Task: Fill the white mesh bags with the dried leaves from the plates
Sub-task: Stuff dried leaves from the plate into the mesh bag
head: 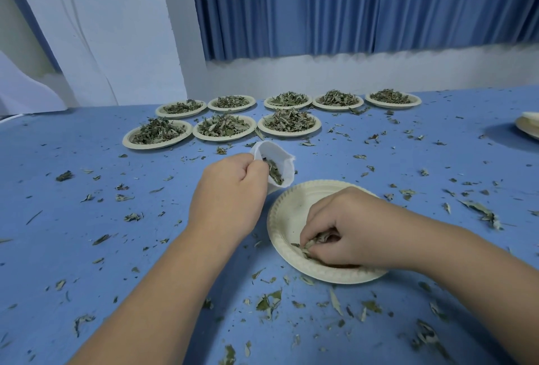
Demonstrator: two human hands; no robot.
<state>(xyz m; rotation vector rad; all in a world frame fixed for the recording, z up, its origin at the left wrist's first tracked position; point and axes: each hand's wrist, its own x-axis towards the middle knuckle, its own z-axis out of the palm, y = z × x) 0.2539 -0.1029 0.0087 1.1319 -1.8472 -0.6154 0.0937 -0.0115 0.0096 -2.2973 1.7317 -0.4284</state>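
Where the blue table [87, 189] meets the white wall [350, 72], eight heaped plates [224, 139] sit in two rows, well apart from our hands, and more plates [529, 128] are cut off at the right edge. Between those rows and the near plate [280, 218] lies open tabletop strewn with loose scraps [269, 302]. Our left hand [230, 186] is raised just beyond that plate's far rim, fingers curled, pinching the white mesh bag [277, 154] by its mouth, some dried leaves [275, 172] inside. Our right hand [350, 227] lies palm-down in the near plate, fingertips bunched on the few leaves left there.
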